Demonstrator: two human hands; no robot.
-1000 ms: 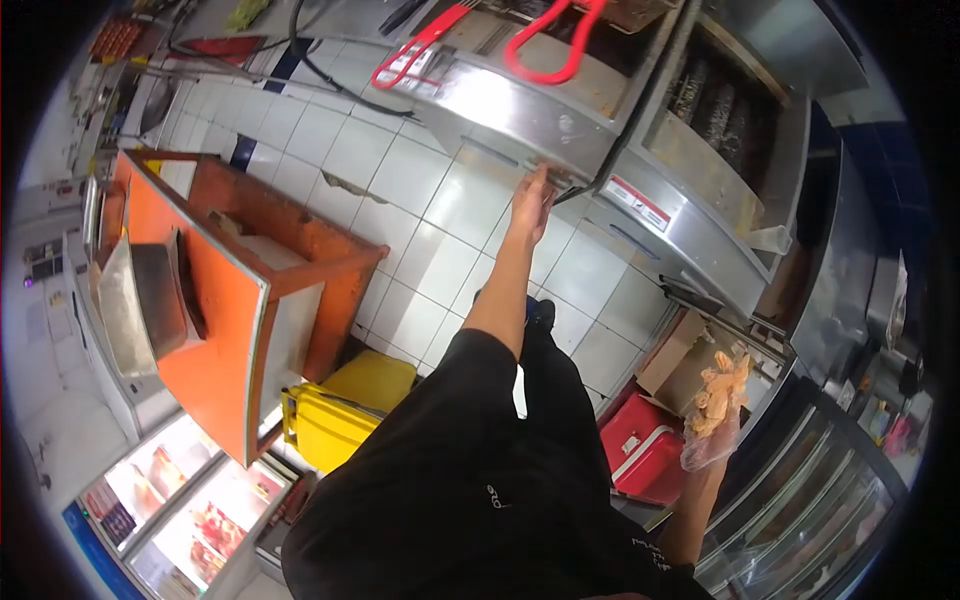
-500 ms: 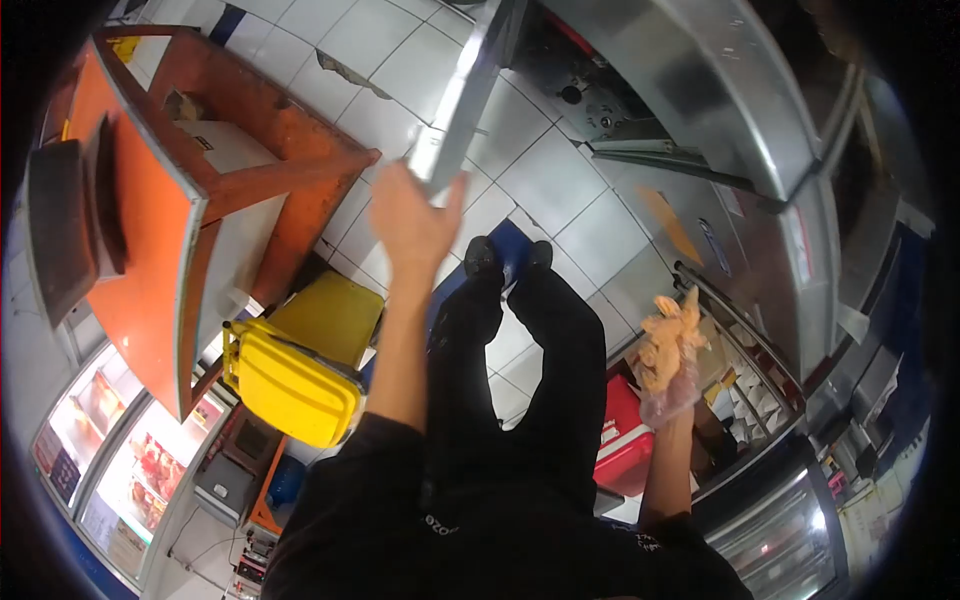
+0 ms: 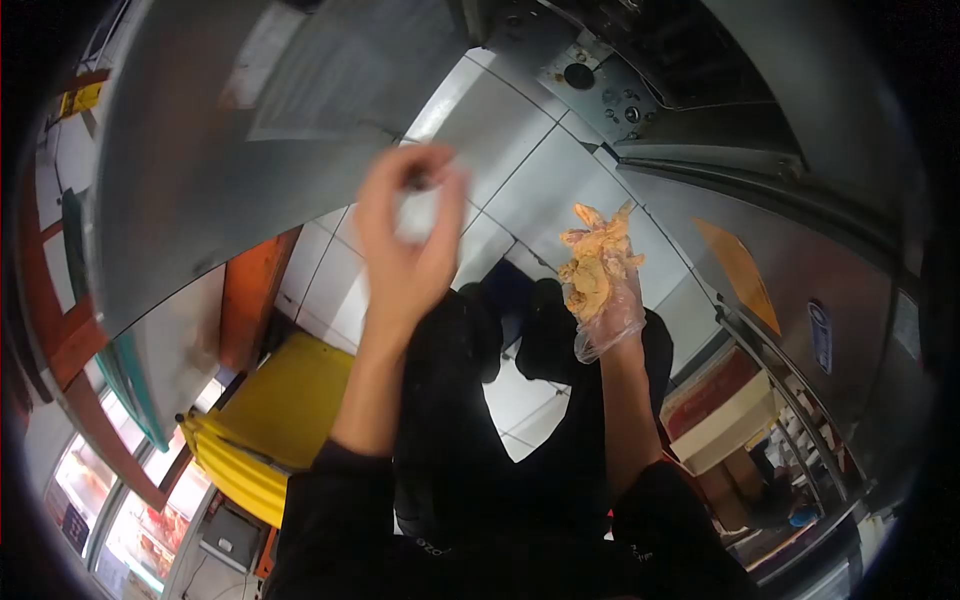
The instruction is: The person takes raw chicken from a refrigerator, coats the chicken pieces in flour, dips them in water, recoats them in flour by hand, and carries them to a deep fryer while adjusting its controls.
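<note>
My left hand (image 3: pixel 405 235) is raised at the middle, blurred, its thumb and fingers curved apart around bare air. Just beyond it on the left stands a broad grey steel door (image 3: pixel 290 130). My right hand (image 3: pixel 605 285), low in front of my legs, wears a clear plastic glove (image 3: pixel 612 325). Thick, lumpy orange-yellow batter (image 3: pixel 590 285) coats its fingers and palm. The coated fingers look spread and slightly bent; whether a piece of food lies under the batter I cannot tell.
A yellow bin (image 3: pixel 290 400) stands at my left, an orange cabinet (image 3: pixel 258 295) behind the door. On the right are a steel appliance (image 3: pixel 690 220) and a metal rack (image 3: pixel 780 370) with boxes. Round knobs or fittings (image 3: pixel 610 95) show ahead. White tiles (image 3: pixel 540 190) cover the floor.
My left hand has let go of the steel door's edge, and the door has swung left, covering much of the orange cabinet. My right hand has moved forward and inward.
</note>
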